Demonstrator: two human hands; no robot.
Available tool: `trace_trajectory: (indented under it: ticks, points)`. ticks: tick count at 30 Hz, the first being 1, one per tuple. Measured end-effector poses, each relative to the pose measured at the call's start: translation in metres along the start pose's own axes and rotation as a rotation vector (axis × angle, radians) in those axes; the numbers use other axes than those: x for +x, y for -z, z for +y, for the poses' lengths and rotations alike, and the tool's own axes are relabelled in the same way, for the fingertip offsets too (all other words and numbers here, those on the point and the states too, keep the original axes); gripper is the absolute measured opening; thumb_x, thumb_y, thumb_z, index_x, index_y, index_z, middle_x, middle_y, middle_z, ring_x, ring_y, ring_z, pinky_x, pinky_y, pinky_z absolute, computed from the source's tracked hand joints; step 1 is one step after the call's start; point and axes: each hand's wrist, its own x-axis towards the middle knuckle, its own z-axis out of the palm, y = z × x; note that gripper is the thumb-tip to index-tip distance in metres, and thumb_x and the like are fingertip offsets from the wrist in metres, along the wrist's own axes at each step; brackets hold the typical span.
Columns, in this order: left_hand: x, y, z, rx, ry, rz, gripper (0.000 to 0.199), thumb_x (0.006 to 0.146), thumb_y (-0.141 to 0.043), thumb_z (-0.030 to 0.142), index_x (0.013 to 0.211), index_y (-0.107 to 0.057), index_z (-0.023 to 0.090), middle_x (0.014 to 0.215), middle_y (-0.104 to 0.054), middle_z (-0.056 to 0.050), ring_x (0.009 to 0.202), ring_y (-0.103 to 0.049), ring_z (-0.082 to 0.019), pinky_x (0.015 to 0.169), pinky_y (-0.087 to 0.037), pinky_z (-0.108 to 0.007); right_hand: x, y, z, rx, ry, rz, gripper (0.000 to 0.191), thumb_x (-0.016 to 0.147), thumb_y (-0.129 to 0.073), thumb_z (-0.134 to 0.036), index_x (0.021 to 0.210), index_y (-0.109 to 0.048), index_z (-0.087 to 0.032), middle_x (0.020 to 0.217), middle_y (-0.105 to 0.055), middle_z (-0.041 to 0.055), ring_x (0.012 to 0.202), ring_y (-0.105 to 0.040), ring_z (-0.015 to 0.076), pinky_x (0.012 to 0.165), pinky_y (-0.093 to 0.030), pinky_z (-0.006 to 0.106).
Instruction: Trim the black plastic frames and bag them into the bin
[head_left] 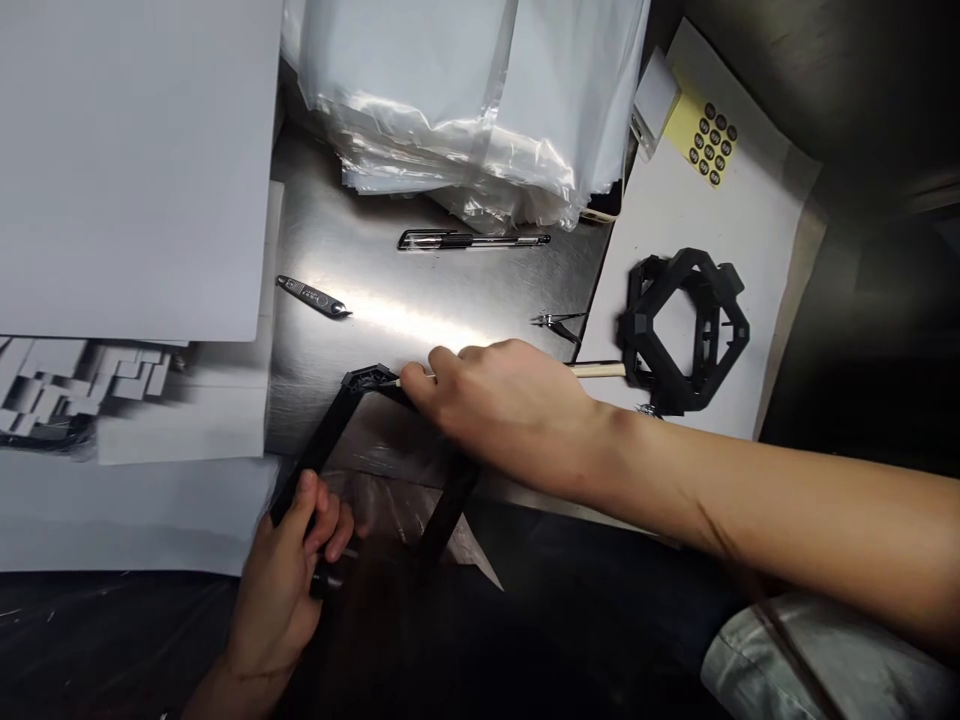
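Observation:
My left hand (289,560) is closed around one bar of a black angular plastic frame (322,435), which is tilted near the table's front edge. In my right hand (502,400) is a thin tool with a pale wooden handle (598,369). Its narrow tip reaches the top corner of the frame, and its exact kind does not show. The right hand and forearm cover part of the frame. To the right, a second black frame (652,350) of similar shape rests on white paper (675,220).
Stacked clear plastic bags (465,110) lie at the back. On the metal table (360,230) are a black pen (472,240), a small dark pen-shaped cutter (313,297) and small nippers (559,325). A yellow sticker sheet (686,125) is at right, white sheets (135,170) at left.

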Motion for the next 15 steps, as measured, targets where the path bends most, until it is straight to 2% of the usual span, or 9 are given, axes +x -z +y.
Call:
trace_trajectory:
  ticks: [9,12,15]
  points:
    - [0.0,0.0,0.002,0.069,-0.018,0.002,0.032,0.078,-0.046,0.037,0.052,-0.042,0.019,0.038,-0.024,0.009,0.038,-0.029,-0.007,0.056,-0.044,-0.028,-0.005,0.003,0.001,-0.016,0.0,-0.021,0.023,0.075,-0.037,-0.004,0.083,-0.057,-0.014,0.059,-0.051,0.003,0.047,-0.048,0.013,0.037,-0.012,0.025]
    - [-0.001,-0.002,0.003,0.028,0.019,0.004,0.031,0.078,-0.048,0.035,0.052,-0.043,0.019,0.039,-0.026,0.009,0.038,-0.03,-0.007,0.056,-0.045,-0.027,-0.012,-0.003,-0.005,-0.014,-0.049,-0.002,0.027,0.075,-0.038,-0.005,0.094,-0.056,-0.012,0.066,-0.052,0.0061,0.052,-0.049,0.0158,0.039,-0.018,0.025]
    - [-0.001,-0.003,0.002,0.008,0.042,0.035,0.032,0.076,-0.05,0.036,0.051,-0.043,0.018,0.038,-0.028,0.009,0.038,-0.03,-0.006,0.056,-0.046,-0.026,-0.02,-0.012,-0.013,0.031,-0.104,0.028,0.036,0.077,-0.036,-0.005,0.111,-0.05,-0.011,0.074,-0.052,0.009,0.062,-0.05,0.0185,0.045,-0.027,0.025]
